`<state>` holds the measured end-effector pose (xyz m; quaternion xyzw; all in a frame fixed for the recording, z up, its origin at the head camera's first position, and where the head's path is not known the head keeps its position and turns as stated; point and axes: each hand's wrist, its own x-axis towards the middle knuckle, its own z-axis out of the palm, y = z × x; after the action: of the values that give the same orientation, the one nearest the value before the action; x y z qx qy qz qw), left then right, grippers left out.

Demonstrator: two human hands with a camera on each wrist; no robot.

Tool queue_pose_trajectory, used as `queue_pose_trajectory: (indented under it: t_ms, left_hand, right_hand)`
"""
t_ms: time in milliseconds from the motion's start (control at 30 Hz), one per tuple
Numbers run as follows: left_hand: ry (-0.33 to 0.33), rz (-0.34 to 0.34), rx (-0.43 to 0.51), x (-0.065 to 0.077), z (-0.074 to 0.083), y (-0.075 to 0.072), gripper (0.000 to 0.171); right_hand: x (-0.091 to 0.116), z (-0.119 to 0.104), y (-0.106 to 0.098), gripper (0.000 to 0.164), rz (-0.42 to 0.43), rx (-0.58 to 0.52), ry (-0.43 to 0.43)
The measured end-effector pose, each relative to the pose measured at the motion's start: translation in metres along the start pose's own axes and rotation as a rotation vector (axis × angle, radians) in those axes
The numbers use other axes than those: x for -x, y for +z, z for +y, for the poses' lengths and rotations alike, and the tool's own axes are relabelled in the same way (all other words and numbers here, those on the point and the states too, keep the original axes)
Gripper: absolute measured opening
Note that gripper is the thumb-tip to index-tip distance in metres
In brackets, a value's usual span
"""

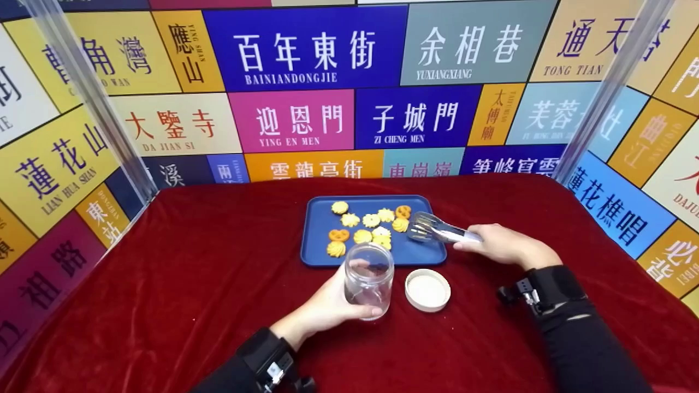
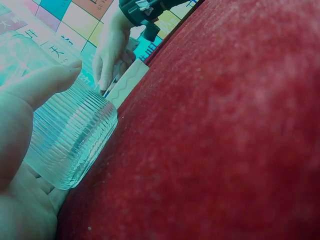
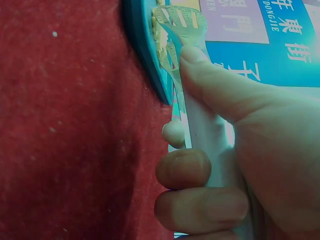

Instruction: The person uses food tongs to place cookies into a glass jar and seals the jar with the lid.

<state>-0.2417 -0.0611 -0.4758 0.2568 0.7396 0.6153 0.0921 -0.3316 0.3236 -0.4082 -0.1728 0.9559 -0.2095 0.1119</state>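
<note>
My left hand [image 1: 333, 300] grips a clear glass jar [image 1: 369, 284] in front of the tray; its mouth is open and no cookies show inside. In the left wrist view the jar's ribbed wall [image 2: 75, 135] lies between thumb and fingers, low over the cloth. My right hand [image 1: 505, 244] holds metal tongs [image 1: 450, 231] by the handles, thumb on one side and fingers curled round the other in the right wrist view. The slotted tong heads [image 3: 187, 25] are over the right part of the blue tray [image 1: 314, 218], beside a swirl cookie [image 1: 400, 225].
Several yellow cookies [image 1: 363, 236] and pretzel-shaped ones [image 1: 338, 235] are spread over the tray. A cream-coloured lid [image 1: 427, 290] lies on the red cloth [image 1: 218, 245], right of the jar. Behind the table stands a wall of coloured signs [image 1: 306, 46], with clear posts [image 1: 611, 87] at the corners.
</note>
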Motion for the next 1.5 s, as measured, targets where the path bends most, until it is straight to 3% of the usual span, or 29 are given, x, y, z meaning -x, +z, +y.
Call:
queue_pose_trajectory:
  t_ms: [667,1167,1500]
  left_hand:
    - [0.011,0.002,-0.010,0.000,-0.001,0.000,0.084]
    - [0.005,-0.003,-0.004,0.000,0.000,0.000,0.084]
    - [0.004,-0.002,0.009,0.000,-0.001,0.001,0.083]
  right_hand:
    - [0.013,-0.013,-0.023,0.041,0.119,0.060,-0.067]
    - [0.041,-0.074,-0.043,0.050,0.137,0.061,-0.100]
    - [0.057,-0.108,-0.042,0.041,0.121,0.042,-0.187]
